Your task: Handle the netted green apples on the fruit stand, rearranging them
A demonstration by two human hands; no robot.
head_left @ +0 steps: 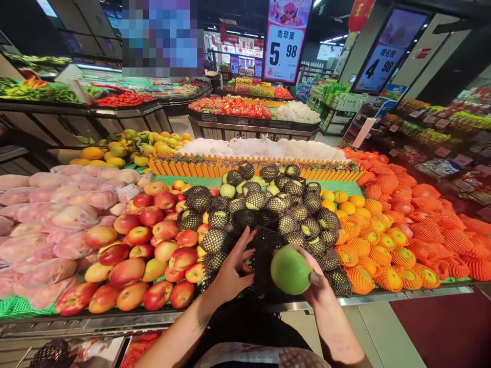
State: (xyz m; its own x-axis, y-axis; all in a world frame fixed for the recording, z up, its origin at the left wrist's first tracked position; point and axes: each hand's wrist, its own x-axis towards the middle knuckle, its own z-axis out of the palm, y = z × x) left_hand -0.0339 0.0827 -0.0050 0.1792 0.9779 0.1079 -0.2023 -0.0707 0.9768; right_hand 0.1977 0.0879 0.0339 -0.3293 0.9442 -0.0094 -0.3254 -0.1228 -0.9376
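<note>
In my right hand (318,286) is a bare green apple (290,271), gripped at its right side with the thumb in front. My left hand (230,266) reaches in from the left, its fingers curved and apart. Black foam netting (265,255) lies between my two hands, beside the left fingertips; whether those fingers touch it I cannot make out. Beyond my hands is a heap of green apples in black net sleeves (278,203), with a few bare green apples (227,190) at its back.
Red apples (151,240) lie to the left, beside pink-wrapped fruit (57,220). Oranges in orange nets (379,232) are on the right. The stand's metal edge (414,295) runs along the front. An orange slatted divider (187,167) and a price screen (284,43) are further back.
</note>
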